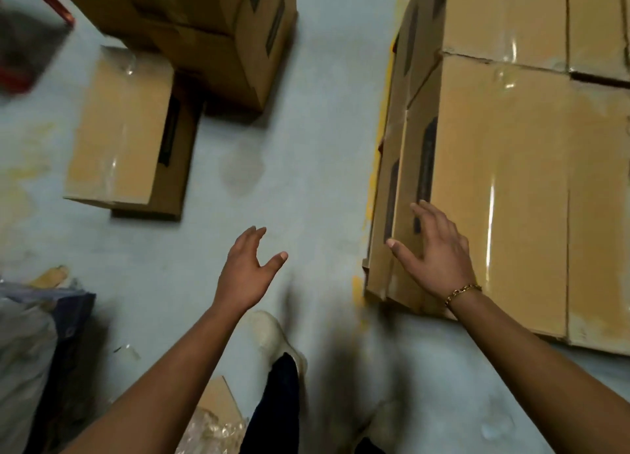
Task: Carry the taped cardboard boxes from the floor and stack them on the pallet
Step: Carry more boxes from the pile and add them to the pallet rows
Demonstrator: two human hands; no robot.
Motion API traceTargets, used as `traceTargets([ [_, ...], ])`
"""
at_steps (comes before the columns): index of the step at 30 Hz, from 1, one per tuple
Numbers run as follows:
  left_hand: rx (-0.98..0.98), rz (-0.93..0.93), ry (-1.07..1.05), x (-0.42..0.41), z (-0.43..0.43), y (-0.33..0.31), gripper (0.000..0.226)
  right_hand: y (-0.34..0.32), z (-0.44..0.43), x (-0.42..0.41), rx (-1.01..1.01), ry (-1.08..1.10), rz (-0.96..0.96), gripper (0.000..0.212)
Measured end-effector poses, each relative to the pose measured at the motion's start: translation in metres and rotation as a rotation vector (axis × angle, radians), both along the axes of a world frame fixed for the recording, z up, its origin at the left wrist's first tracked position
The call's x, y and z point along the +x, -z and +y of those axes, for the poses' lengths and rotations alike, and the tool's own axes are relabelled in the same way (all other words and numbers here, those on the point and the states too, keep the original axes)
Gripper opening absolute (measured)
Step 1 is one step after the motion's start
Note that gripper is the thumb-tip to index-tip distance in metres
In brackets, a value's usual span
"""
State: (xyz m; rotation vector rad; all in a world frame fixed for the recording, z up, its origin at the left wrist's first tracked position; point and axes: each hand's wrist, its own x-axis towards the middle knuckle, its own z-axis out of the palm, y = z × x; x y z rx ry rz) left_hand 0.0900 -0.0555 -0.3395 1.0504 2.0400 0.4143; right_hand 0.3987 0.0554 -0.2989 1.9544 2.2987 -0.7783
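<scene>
Taped brown cardboard boxes stand stacked at the right, the nearest top box (504, 187) shiny with clear tape. My right hand (434, 249), with a gold bracelet at the wrist, lies with fingers spread on that box's near left edge, holding nothing. My left hand (249, 269) hovers open over the bare floor in the middle, touching nothing. On the floor at the left lies a single taped box (119, 126). Behind it, at the top, stands a taller pile of boxes (218, 27). The pallet under the right stack is hidden.
A grey-blue floor aisle (306, 129) runs between the two groups of boxes. My white shoe (272, 334) and dark trouser leg are below my hands. Plastic wrap and a cardboard scrap (211, 416) lie at the bottom, bags (30, 334) at the lower left, a red item (20, 58) at the upper left.
</scene>
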Motion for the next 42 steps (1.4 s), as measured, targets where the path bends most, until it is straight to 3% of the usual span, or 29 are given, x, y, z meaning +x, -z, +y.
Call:
traceTargets([
  [3,0.013,-0.015,-0.042,-0.065,0.007,-0.008,0.065,0.004,0.016,-0.069,-0.036,-0.01,0.006,0.085],
  [12,0.085,0.044,-0.206,-0.25,0.04,-0.042,0.058,0.001,0.07,-0.276,-0.151,-0.09,0.19,0.071],
  [22,0.007,0.095,-0.358,-0.407,0.068,-0.01,0.052,0.052,0.118,-0.461,-0.473,-0.03,0.359,0.073],
  [33,-0.146,0.113,-0.365,-0.552,0.093,0.091,0.053,0.173,0.117,-0.649,-0.769,0.198,0.461,0.074],
  [42,-0.247,0.052,-0.38,-0.669,0.113,0.247,0.091,0.327,0.113,-0.733,-0.84,0.472,0.445,0.082],
])
